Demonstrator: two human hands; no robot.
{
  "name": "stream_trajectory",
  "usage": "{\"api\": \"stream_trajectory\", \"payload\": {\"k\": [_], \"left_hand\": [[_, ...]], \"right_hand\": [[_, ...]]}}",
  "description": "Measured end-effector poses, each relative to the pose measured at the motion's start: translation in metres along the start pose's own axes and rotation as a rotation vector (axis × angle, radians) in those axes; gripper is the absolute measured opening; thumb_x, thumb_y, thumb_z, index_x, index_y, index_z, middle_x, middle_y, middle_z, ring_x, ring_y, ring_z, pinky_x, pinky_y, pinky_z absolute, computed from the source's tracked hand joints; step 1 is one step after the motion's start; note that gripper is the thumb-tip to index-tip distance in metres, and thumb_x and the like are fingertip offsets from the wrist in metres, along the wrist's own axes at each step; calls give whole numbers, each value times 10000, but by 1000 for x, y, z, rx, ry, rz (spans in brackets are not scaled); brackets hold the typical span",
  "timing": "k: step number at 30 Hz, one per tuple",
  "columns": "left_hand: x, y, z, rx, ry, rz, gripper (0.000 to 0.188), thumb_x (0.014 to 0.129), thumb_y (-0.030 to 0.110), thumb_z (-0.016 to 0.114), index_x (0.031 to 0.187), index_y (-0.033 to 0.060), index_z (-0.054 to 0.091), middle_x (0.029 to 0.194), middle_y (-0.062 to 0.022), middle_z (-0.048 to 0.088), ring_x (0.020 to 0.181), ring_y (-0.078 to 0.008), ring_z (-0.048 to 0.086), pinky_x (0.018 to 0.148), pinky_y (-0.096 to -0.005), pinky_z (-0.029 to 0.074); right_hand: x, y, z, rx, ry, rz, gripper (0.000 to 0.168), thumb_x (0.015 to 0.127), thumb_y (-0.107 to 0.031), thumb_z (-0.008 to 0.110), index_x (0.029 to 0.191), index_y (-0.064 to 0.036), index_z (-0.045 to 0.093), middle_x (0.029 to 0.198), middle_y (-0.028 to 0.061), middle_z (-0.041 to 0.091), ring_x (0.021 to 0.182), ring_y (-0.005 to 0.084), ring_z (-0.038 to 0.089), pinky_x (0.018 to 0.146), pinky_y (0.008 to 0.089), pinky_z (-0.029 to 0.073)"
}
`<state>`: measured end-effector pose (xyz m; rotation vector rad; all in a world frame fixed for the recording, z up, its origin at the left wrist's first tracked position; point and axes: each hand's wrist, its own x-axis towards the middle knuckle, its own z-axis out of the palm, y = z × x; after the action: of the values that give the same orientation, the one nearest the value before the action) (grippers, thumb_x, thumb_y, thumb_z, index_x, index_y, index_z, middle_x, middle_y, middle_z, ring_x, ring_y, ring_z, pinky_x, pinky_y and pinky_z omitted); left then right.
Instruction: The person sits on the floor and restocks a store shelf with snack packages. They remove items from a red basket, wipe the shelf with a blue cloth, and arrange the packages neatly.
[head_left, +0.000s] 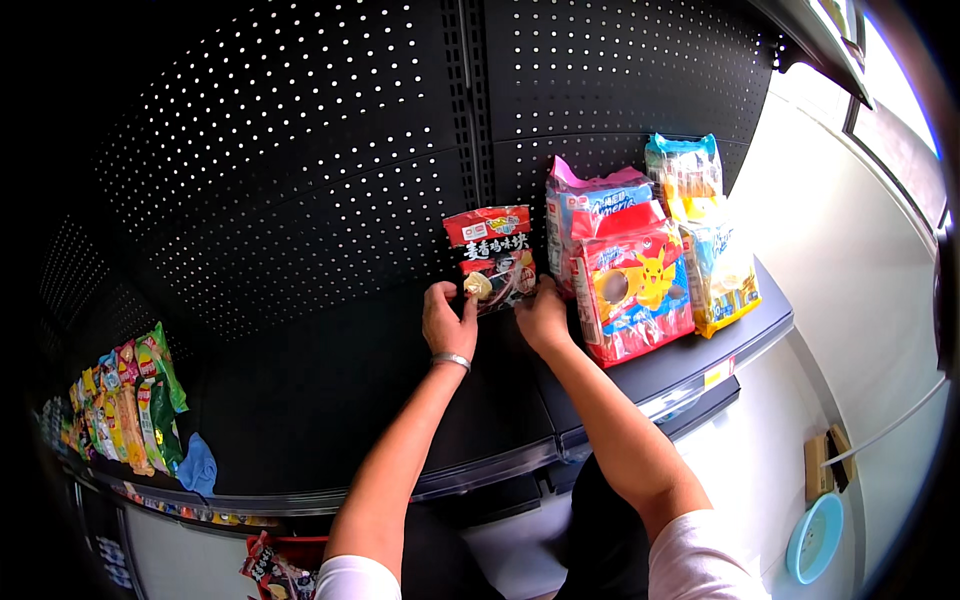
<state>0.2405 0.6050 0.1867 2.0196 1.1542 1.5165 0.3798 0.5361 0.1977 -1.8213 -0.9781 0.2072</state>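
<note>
Both hands hold a red and black snack bag (495, 259) upright at the back of the black shelf, against the perforated panel. My left hand (450, 321) grips its lower left edge, thumb on the front. At the lower right edge of the bag is my right hand (543, 315), its fingertips partly hidden. Just right of it stands a red snack pack (637, 289) with a yellow cartoon figure. A pink-topped pack (600, 191) is behind that one, and yellow and blue packs (721, 277) stand farther right.
Colourful snack bags (124, 405) line the shelf's far left, beside a blue cloth (197, 465). Below, a red basket (304, 551) holds more bags. A clear price rail (487, 476) runs along the shelf's front edge. On the floor at right are a light blue basin (815, 538) and a cardboard box (816, 469).
</note>
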Motion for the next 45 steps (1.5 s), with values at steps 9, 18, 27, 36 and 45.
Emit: {"api": "stream_trajectory", "payload": {"k": [9,18,27,36,45], "left_hand": [[-10,7,-5,87,-153,150,219,787,59,721,974,65,608,1023,-118,595,968,-346,601,830,-447,485],[-20,9,-20,49,-146,171,133,797,61,712,912,49,646,1026,-135,632,982,-339,615,864,-412,491],[7,30,-76,-90,-23,143,30,831,21,660,854,31,643,938,-112,658,838,-276,659,751,-357,533],[-54,33,-264,-174,-10,-152,112,927,-15,621,1026,-5,673,994,-45,697,923,-86,642,813,-224,501],[-237,-47,-528,622,165,-370,70,876,7,633,929,32,672,903,-73,708,812,-159,683,732,-296,534]], "right_hand": [[7,14,6,100,-25,-98,549,735,-74,727,1219,52,502,1134,255,620,1085,405,604,943,442,492],[-8,-8,-10,-18,-27,-117,639,736,-94,728,1301,65,475,1247,289,536,1191,429,526,1028,450,438],[-26,-39,2,-12,-50,-277,873,775,-151,753,1471,65,273,1464,397,294,1378,512,320,1148,457,336],[-26,-51,2,62,-107,-343,501,817,-181,728,1259,-2,573,1076,243,646,1006,395,634,929,439,497],[-47,-71,20,-14,-260,-392,523,880,-177,695,1356,-41,525,1321,217,544,1124,293,632,986,393,500]]}}
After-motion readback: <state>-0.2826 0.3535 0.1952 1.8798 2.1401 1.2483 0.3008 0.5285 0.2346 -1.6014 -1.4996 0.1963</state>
